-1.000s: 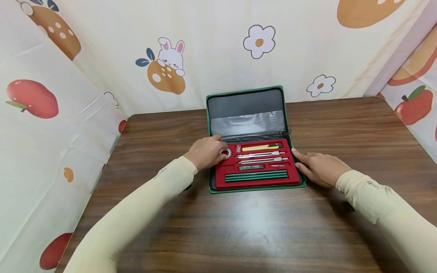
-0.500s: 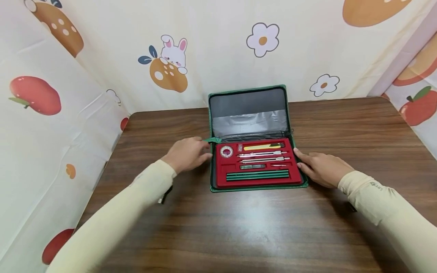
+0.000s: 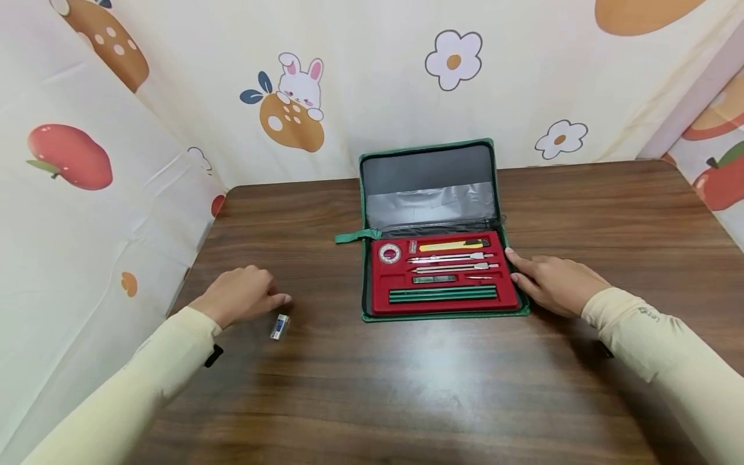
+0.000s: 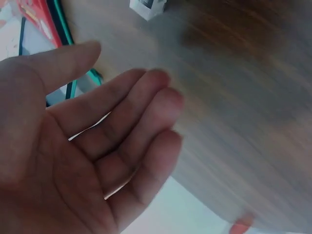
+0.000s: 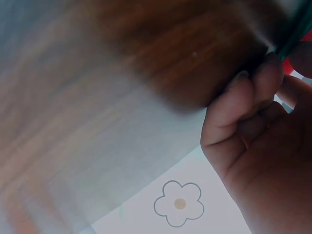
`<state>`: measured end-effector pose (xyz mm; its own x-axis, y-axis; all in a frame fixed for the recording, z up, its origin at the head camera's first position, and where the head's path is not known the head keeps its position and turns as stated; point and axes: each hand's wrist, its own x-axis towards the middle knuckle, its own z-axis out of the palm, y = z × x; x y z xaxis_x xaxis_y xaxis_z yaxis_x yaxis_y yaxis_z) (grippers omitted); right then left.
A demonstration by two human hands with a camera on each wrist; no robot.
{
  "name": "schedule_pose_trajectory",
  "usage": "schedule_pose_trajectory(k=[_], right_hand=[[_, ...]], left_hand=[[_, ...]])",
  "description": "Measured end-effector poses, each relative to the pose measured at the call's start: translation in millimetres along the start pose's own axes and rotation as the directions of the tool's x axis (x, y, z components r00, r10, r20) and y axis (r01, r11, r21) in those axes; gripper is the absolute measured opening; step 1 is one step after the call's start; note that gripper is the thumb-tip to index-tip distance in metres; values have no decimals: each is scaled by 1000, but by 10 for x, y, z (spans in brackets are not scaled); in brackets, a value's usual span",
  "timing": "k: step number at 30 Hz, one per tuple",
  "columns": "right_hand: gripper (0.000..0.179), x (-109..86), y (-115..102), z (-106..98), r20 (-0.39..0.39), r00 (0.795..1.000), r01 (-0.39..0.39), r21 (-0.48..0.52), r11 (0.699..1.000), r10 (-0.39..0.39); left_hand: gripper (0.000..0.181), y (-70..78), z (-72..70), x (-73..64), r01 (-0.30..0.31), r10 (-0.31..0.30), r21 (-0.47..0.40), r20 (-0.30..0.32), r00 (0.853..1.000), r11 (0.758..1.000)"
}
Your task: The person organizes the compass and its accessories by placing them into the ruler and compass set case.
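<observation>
My left hand (image 3: 241, 294), fingers loosely bent and holding nothing, hovers over the left of the table. Just below its fingertips lies a small white eraser (image 3: 279, 327) with a blue label, its end (image 4: 147, 7) showing in the left wrist view. A green zip case (image 3: 427, 145) lies unfolded in the middle. Its red tray (image 3: 379, 303) bears a round white disc (image 3: 389, 253), a yellow utility knife (image 3: 447, 246), two metal compasses (image 3: 456, 267), a small lead box (image 3: 434, 279) and green pencils (image 3: 443, 294). My right hand (image 3: 558, 284) grips the case's right edge.
A green strap (image 3: 349, 237) sticks out from the case's left side. The case lid leans against the patterned curtain (image 3: 372, 84) behind the brown wooden table (image 3: 407, 400). More curtain hangs along the left and right table edges.
My left hand has moved from the tray leftward and toward me, leaving the eraser resting on the table. The strap, hidden before, now shows. My right hand stays at the case's edge.
</observation>
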<state>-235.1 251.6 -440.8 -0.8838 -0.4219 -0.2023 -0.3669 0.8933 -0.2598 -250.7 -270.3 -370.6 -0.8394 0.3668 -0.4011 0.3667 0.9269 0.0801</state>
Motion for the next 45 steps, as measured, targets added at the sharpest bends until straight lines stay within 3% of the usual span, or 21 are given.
schedule_pose_trajectory(k=[6,10,15,20,27,35,45], right_hand=[[59,23,-13,-14,4,1000,-6,2,1000,6],[60,28,-5,-11,-7,1000,-2,-8,1000,2],[61,7,0,6,7,1000,-17,-14,1000,17],[60,-14,8,9,-1,1000,-13,-13,1000,13],[59,-15,2,15,-12,1000,-4,-14,1000,4],[60,-12,4,26,6,1000,-6,-7,1000,6],[59,-7,-1,20,-24,1000,5,-15,1000,-5]], left_hand=[[43,-73,32,-123,61,-53,-90,84,995,994],[47,-77,112,-151,96,-83,-105,125,989,990],[49,-51,234,-157,88,-71,-129,127,989,988],[45,-19,266,-152,84,-69,-137,114,991,987],[41,2,284,-176,38,-31,-107,71,997,994],[24,14,273,-147,2,-4,-77,-17,1000,997],[17,124,165,-17,-85,79,-45,-132,988,995]])
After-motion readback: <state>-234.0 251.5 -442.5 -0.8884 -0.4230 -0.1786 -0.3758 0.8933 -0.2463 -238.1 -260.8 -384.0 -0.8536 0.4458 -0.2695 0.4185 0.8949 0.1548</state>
